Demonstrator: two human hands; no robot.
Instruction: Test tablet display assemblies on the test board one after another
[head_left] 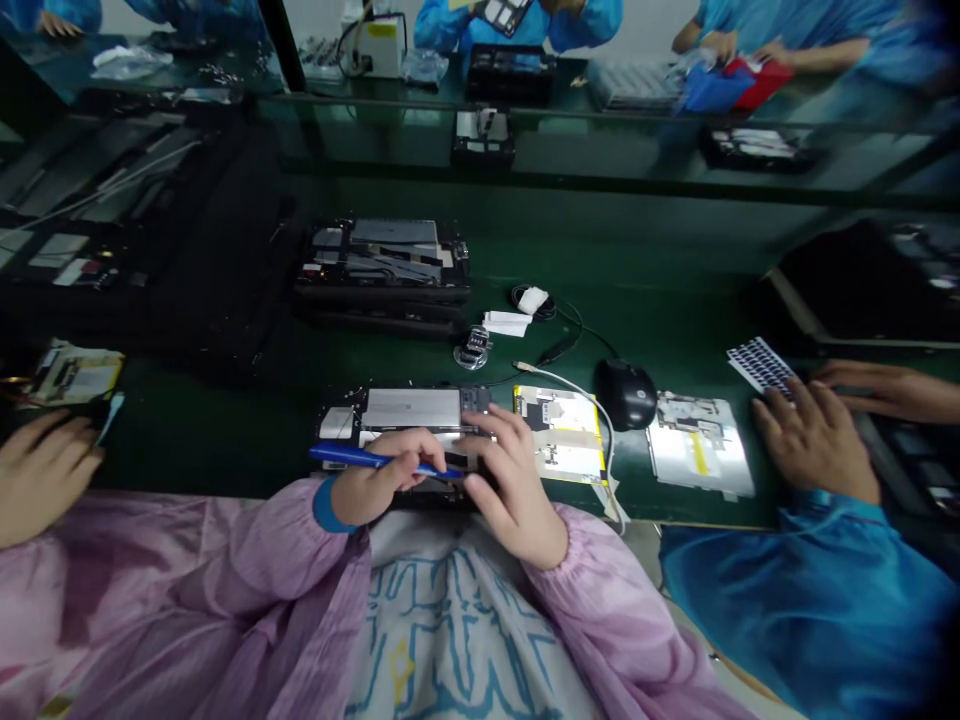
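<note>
I sit at a broad dark-green workbench (225,430) and have an open, flat black-and-silver electronic device (412,405) at its near edge, under my hands. To the left of the device and beyond it rises a big stack of black devices (225,220); straight beyond it is a lower black stack with grey-silver parts on top (390,235). My right hand (517,480) lies over the device's right half, fingers loosely spread, thumb by the tool's tip; my left hand (382,470) is curled above its middle. Just right of the device lies a yellow-edged silver panel (570,410); farther right are a bare silver metal plate (701,450) and a glossy black computer mouse (626,393). Slimmest is the blue pen-shaped tool (337,455), pinched in my left hand across the device.
</note>
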